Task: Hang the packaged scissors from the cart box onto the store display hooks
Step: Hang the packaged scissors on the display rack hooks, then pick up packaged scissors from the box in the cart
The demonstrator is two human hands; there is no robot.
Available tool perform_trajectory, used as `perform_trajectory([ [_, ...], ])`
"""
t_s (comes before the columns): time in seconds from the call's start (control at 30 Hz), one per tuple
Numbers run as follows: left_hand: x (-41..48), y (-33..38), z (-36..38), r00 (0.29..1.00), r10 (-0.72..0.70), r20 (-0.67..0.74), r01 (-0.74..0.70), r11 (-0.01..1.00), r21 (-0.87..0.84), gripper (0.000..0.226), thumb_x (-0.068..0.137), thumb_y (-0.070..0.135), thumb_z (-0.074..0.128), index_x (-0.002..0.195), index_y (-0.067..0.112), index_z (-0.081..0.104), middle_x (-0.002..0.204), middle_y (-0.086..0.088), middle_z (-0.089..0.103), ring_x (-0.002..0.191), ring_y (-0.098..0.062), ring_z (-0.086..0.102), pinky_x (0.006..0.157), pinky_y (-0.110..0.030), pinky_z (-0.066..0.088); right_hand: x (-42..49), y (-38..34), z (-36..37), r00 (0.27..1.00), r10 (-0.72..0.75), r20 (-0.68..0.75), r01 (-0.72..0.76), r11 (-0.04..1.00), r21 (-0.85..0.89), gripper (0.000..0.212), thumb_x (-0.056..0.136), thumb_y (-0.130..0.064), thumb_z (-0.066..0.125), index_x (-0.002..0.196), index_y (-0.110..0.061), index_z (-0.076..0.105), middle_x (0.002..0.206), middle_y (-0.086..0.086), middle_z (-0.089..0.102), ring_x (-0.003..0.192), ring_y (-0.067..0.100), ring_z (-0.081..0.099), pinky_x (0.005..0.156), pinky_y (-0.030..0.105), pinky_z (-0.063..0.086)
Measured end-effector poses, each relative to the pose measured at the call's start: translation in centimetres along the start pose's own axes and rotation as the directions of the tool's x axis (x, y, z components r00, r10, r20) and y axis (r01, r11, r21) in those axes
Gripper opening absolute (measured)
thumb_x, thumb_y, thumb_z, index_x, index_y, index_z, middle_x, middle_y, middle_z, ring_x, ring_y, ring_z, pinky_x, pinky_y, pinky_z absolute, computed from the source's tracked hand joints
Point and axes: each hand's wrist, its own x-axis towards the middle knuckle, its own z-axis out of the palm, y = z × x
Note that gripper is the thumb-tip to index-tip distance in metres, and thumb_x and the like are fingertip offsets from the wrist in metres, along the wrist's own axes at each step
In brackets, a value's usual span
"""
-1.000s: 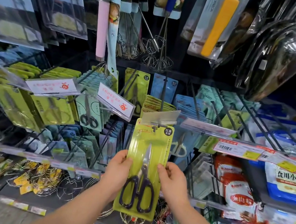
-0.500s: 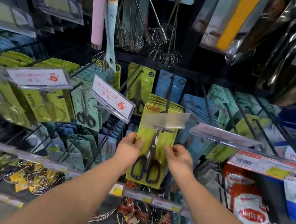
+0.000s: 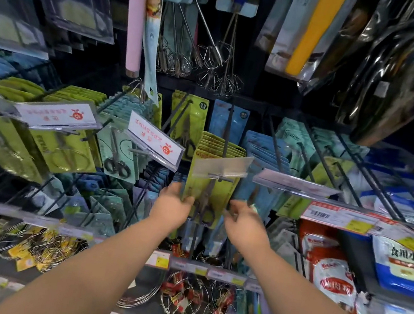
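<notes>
Left hand pinches the green scissors pack on its hook; right hand, just beside it, looks spread.

Both hands outstretched, fingers loosely curled

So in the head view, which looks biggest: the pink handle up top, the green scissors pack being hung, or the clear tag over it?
1. Pink handle, longest.
2. Green scissors pack, though nearness could mislead.
3. Clear tag, smallest.
</notes>
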Motion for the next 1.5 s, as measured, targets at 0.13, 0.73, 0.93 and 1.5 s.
perform_trajectory([
  [0.13,-5.1,0.4,-2.4,0.984,0.153,0.091,-0.178,0.853,0.491,0.057,0.093,0.045,0.045,0.141,0.016,0.034,0.144,-0.012,0.038,0.131,-0.033,0.038,0.103,-0.045,0.039,-4.0,0.1,-1.5,0.995,-0.103,0.001,0.098,0.944,-0.314,0.047,0.095,-0.039,0.041,0.139,-0.022,0.037,0.14,0.006,0.047,0.125,0.028,0.047,0.099,0.041,0.044],
  [0.73,-22.8,5.3,1.3,0.798,0.418,0.435,-0.595,0.425,0.683,0.073,0.093,0.057,0.033,0.151,0.02,0.01,0.159,-0.007,0.01,0.147,-0.032,0.005,0.118,-0.051,0.013,-24.5,7.9,-8.1,0.991,0.066,-0.116,-0.117,0.852,-0.511,0.059,0.093,-0.049,0.039,0.144,-0.022,0.026,0.155,0.004,0.022,0.144,0.027,0.015,0.115,0.051,0.018],
  [0.93,-29.0,9.0,8.1,0.717,0.428,0.55,-0.693,0.349,0.632,0.073,0.093,0.057,0.033,0.151,0.019,0.01,0.159,-0.005,0.011,0.147,-0.031,0.004,0.117,-0.049,0.014,-31.3,15.5,-11.4,0.97,0.161,-0.182,-0.229,0.854,-0.467,0.058,0.092,-0.047,0.04,0.144,-0.023,0.025,0.151,0.003,0.027,0.142,0.027,0.018,0.113,0.05,0.021],
  [1.5,-52.5,19.4,34.8,0.389,0.423,0.818,-0.921,0.15,0.361,0.071,0.091,0.057,0.04,0.149,0.021,0.018,0.157,-0.005,0.018,0.146,-0.029,0.011,0.119,-0.048,0.015,-54.2,42.8,-21.2,0.782,0.56,-0.272,-0.619,0.747,-0.242,0.054,0.094,-0.044,0.04,0.142,-0.022,0.03,0.149,0.004,0.032,0.143,0.029,0.019,0.113,0.053,0.02],
])
